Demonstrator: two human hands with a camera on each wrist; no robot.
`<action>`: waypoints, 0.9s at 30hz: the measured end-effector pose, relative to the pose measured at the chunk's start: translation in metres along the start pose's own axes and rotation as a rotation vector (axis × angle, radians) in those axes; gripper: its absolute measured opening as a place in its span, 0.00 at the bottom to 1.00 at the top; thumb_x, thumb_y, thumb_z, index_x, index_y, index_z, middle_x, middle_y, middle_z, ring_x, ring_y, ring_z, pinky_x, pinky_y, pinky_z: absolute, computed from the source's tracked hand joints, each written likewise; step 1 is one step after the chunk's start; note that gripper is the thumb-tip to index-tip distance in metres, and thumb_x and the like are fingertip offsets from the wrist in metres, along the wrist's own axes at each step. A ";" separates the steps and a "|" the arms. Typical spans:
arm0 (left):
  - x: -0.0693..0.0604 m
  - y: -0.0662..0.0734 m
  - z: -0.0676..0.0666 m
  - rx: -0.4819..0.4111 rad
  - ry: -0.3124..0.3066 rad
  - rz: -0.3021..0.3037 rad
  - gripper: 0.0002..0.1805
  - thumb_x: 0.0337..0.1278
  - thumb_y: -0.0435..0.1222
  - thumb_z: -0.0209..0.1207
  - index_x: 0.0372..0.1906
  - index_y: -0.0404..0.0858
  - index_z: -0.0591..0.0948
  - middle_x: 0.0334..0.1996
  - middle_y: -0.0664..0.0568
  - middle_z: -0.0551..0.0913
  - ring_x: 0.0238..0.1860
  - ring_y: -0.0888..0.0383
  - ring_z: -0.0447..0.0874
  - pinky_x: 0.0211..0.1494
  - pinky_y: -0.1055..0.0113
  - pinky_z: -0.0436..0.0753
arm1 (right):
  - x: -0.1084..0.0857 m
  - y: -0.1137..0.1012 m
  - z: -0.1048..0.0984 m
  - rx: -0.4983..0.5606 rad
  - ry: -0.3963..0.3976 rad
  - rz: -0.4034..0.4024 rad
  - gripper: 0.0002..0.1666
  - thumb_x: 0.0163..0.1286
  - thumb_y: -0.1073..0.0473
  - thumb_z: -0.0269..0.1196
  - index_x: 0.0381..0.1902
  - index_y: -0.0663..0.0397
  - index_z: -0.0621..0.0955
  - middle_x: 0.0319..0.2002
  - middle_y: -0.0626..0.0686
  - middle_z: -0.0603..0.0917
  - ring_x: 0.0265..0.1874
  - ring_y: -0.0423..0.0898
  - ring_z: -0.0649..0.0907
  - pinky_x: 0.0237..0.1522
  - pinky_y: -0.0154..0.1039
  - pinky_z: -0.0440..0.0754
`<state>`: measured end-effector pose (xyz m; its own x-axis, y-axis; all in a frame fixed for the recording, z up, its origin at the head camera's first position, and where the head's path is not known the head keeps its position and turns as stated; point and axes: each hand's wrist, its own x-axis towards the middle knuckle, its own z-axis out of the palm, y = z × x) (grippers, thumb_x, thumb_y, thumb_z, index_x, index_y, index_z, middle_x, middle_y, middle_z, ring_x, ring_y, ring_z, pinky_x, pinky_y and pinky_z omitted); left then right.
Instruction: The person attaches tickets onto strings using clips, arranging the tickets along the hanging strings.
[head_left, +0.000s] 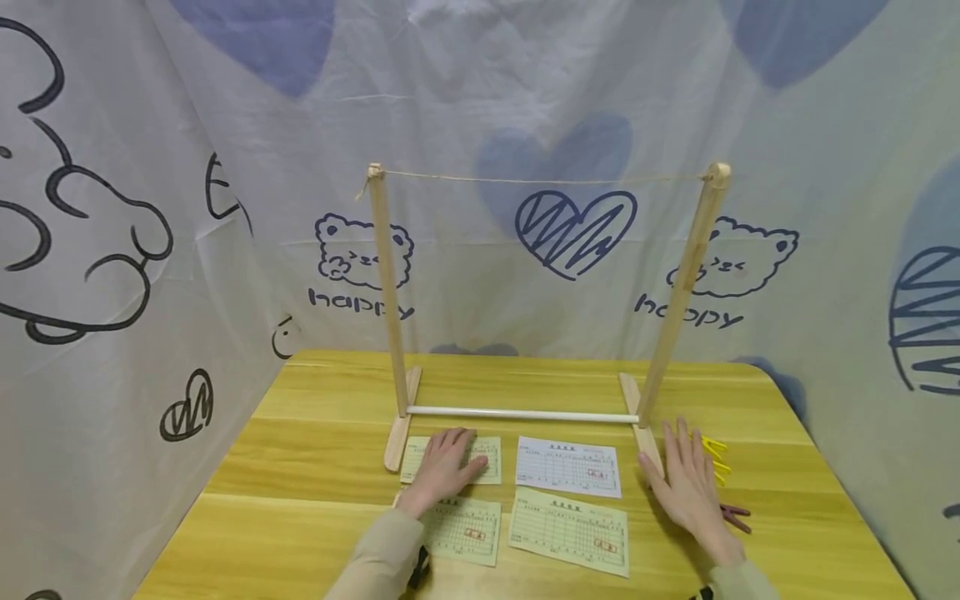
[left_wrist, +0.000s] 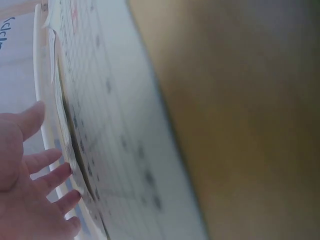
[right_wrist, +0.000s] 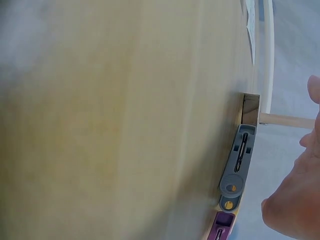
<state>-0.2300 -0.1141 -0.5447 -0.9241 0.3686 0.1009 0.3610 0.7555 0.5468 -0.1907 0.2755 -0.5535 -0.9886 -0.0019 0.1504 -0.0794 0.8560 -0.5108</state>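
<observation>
My left hand (head_left: 444, 468) is over the upper left green printed slip (head_left: 491, 462), fingers extended, hiding part of it. Below it lies another green slip (head_left: 468, 537), partly behind the forearm. To the right are a white slip (head_left: 567, 467) and a third green slip (head_left: 567, 533). My right hand (head_left: 686, 483) is spread between the stand's right foot (head_left: 633, 396) and the clothespins, holding nothing. Yellow clothespins (head_left: 717, 467) and a dark purple clothespin (head_left: 737, 517) lie beside it. The right wrist view also shows a grey clothespin (right_wrist: 235, 165).
A wooden stand rises behind the slips, with a left post (head_left: 390, 292), a right post (head_left: 682, 292) and a white bottom rod (head_left: 521, 413). A thin string (head_left: 525, 180) joins the post tops. A printed curtain (head_left: 465, 100) hangs behind the wood-grain table (head_left: 247, 517).
</observation>
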 end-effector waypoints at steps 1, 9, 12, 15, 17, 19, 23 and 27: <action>0.000 0.000 0.000 -0.004 0.001 0.001 0.31 0.72 0.44 0.57 0.69 0.26 0.69 0.67 0.30 0.70 0.70 0.32 0.65 0.75 0.35 0.60 | 0.000 0.000 0.000 0.002 0.000 -0.001 0.47 0.80 0.37 0.45 0.80 0.62 0.46 0.80 0.71 0.40 0.77 0.75 0.41 0.69 0.80 0.42; 0.002 0.002 -0.002 0.013 -0.019 -0.058 0.36 0.63 0.43 0.66 0.69 0.28 0.69 0.66 0.31 0.70 0.69 0.32 0.63 0.75 0.36 0.61 | 0.001 -0.002 0.000 0.014 -0.037 0.018 0.48 0.80 0.37 0.45 0.81 0.61 0.45 0.80 0.70 0.38 0.78 0.74 0.39 0.70 0.80 0.40; 0.004 0.002 -0.003 0.006 -0.012 -0.088 0.36 0.61 0.43 0.68 0.68 0.29 0.70 0.64 0.33 0.71 0.68 0.32 0.63 0.75 0.37 0.61 | 0.002 -0.002 -0.001 0.015 -0.044 0.020 0.47 0.80 0.37 0.45 0.81 0.61 0.45 0.80 0.70 0.37 0.78 0.74 0.39 0.70 0.79 0.40; 0.007 0.002 -0.004 0.019 -0.004 -0.102 0.35 0.59 0.44 0.70 0.65 0.29 0.72 0.60 0.34 0.73 0.66 0.33 0.65 0.74 0.39 0.63 | 0.002 -0.003 -0.001 0.014 -0.047 0.020 0.47 0.80 0.37 0.45 0.81 0.61 0.45 0.80 0.70 0.38 0.78 0.74 0.40 0.70 0.79 0.40; 0.008 0.002 -0.004 0.034 -0.004 -0.105 0.34 0.57 0.44 0.71 0.63 0.30 0.74 0.57 0.36 0.73 0.63 0.34 0.67 0.72 0.40 0.64 | 0.001 -0.003 -0.002 0.014 -0.050 0.023 0.47 0.80 0.37 0.45 0.81 0.61 0.45 0.80 0.71 0.38 0.77 0.75 0.40 0.70 0.79 0.40; 0.009 0.002 -0.004 0.040 -0.006 -0.109 0.32 0.57 0.44 0.71 0.61 0.31 0.76 0.55 0.37 0.73 0.62 0.35 0.67 0.71 0.41 0.66 | 0.001 -0.003 -0.002 0.013 -0.055 0.028 0.47 0.80 0.37 0.44 0.81 0.61 0.45 0.80 0.71 0.38 0.77 0.75 0.40 0.70 0.80 0.40; 0.009 0.003 -0.003 0.031 -0.010 -0.121 0.29 0.56 0.43 0.72 0.58 0.33 0.76 0.57 0.38 0.73 0.63 0.35 0.67 0.71 0.41 0.66 | 0.000 -0.002 -0.002 0.016 -0.058 0.031 0.47 0.80 0.37 0.44 0.80 0.63 0.46 0.79 0.72 0.39 0.77 0.76 0.41 0.70 0.80 0.40; 0.010 0.001 -0.003 0.041 -0.009 -0.123 0.29 0.55 0.43 0.72 0.56 0.34 0.77 0.56 0.38 0.75 0.63 0.35 0.68 0.71 0.41 0.67 | 0.000 0.000 -0.004 0.033 -0.024 0.005 0.46 0.80 0.39 0.47 0.79 0.66 0.50 0.78 0.75 0.41 0.76 0.78 0.43 0.69 0.81 0.42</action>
<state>-0.2394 -0.1110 -0.5405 -0.9607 0.2762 0.0276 0.2497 0.8165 0.5205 -0.1902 0.2775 -0.5503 -0.9918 -0.0109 0.1275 -0.0785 0.8384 -0.5393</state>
